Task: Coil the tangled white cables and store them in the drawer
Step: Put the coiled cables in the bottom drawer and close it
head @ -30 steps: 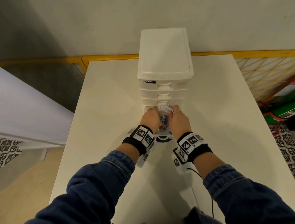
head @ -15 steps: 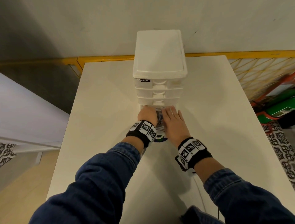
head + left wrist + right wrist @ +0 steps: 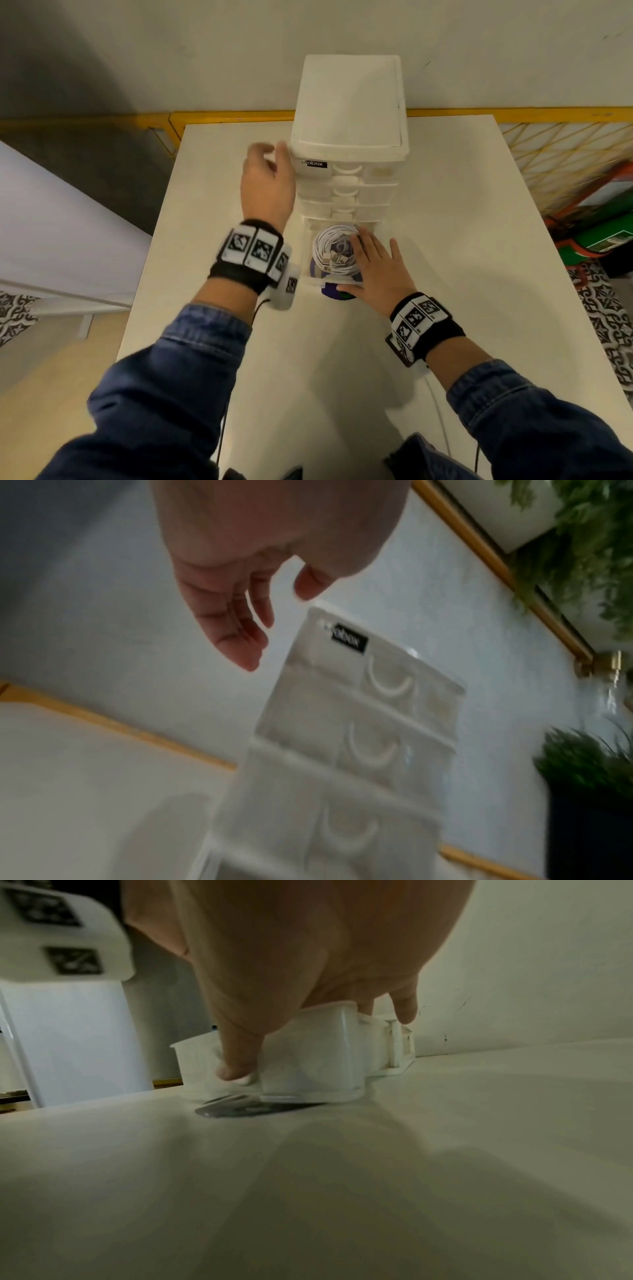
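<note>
Cables (image 3: 334,248) lie coiled in drawer (image 3: 308,1056), right hand (image 3: 375,270) flat on it.

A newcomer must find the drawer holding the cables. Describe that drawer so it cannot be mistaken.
On the white table stands a white plastic drawer tower against the wall. Go down its front to the bottom drawer, at table level. Unlike the three shut drawers above, it is pulled out, holds the coiled white cables, and has the right hand resting on it.
</note>
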